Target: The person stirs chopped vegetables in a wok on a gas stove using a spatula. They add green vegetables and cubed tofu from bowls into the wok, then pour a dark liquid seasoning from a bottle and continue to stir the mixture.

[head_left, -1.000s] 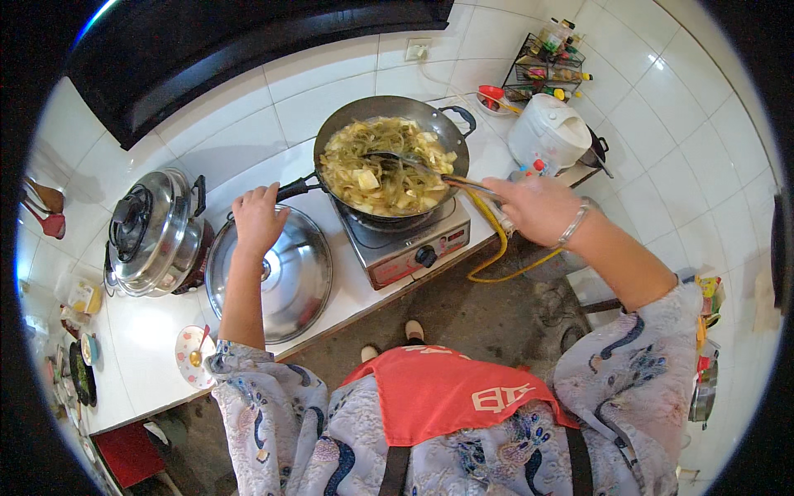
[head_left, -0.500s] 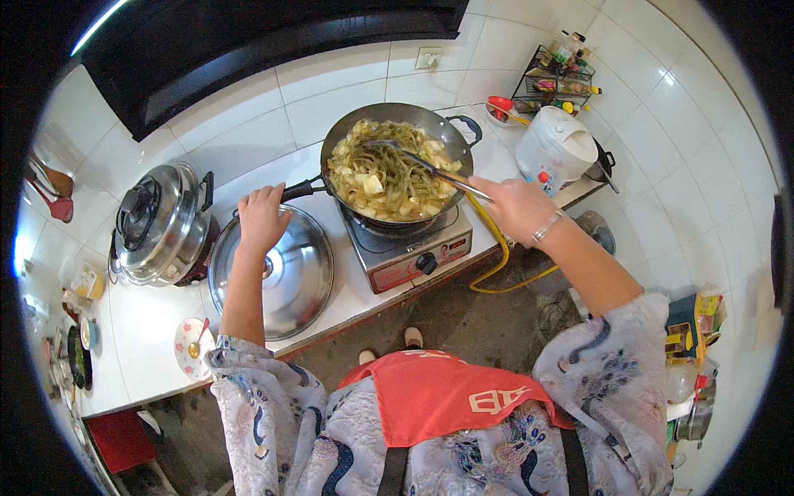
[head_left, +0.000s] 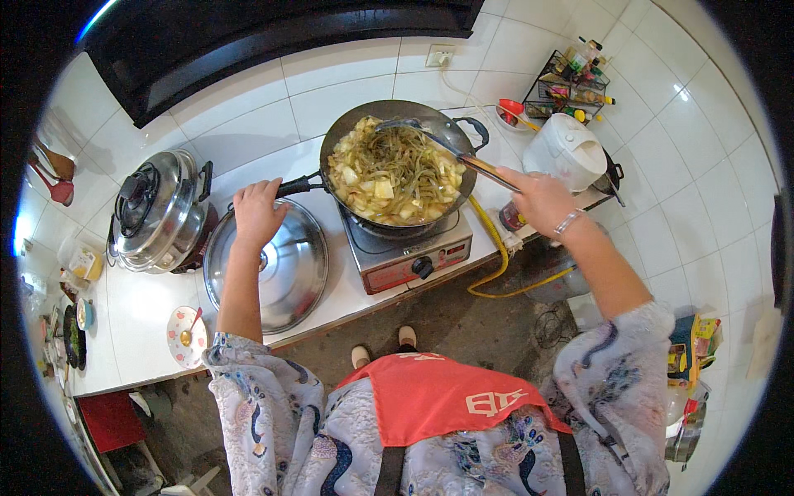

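left fingers (head_left: 263, 191), right fingers (head_left: 527, 183): clamped

left: on the long handle (head_left: 300, 184) of the wok (head_left: 397, 109) atop the stove (head_left: 399, 274). right: on the stirring tool (head_left: 473, 160) above the stove. full wok: probably heavy, hot; hold by its handle. tool: likely light, stiff; hold its end.

Your wok (head_left: 453, 132): dark, on the stove (head_left: 413, 267), long handle left, pale chunks (head_left: 385, 188) and green-brown strips (head_left: 395, 154) inside. Your spatula (head_left: 452, 145): slanted, head at the strips' far side.
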Demonstrator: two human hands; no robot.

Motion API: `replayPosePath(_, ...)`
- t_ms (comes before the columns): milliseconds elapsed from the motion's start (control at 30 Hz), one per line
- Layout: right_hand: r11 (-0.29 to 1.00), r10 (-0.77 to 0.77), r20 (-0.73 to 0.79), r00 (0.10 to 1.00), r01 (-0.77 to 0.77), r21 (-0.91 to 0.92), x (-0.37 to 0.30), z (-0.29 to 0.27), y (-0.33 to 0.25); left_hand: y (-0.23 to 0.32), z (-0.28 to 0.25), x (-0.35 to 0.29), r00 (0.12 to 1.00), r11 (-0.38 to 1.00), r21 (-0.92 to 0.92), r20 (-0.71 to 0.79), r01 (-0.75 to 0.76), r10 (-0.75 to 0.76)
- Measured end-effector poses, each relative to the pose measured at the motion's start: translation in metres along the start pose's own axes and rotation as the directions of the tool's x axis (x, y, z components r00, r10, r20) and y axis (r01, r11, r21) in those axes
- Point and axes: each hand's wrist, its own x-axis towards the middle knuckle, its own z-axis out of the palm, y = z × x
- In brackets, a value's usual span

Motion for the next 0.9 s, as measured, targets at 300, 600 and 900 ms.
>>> replayPosePath(300, 0.993, -0.089, 0.151, 0.985, 0.077, 0.085, -0.003, -0.017, 0.008, -0.006, -0.003, -0.005, 1.000, 1.000, -0.001, -0.001, 0.000, 0.000)
replayPosePath(600, 0.941, -0.265, 0.027, 0.964, 0.252, 0.225, 0.092, 0.013, -0.006, -0.002, -0.002, 0.003, 1.000, 0.999, -0.044, -0.029, -0.009, 0.007)
replayPosePath(900, 0.859, -0.422, 0.016, 0.906, 0.406, -0.311, 0.042, -0.063, -0.052, -0.003, -0.007, -0.003, 0.999, 0.999, -0.030, -0.031, 0.011, -0.012)
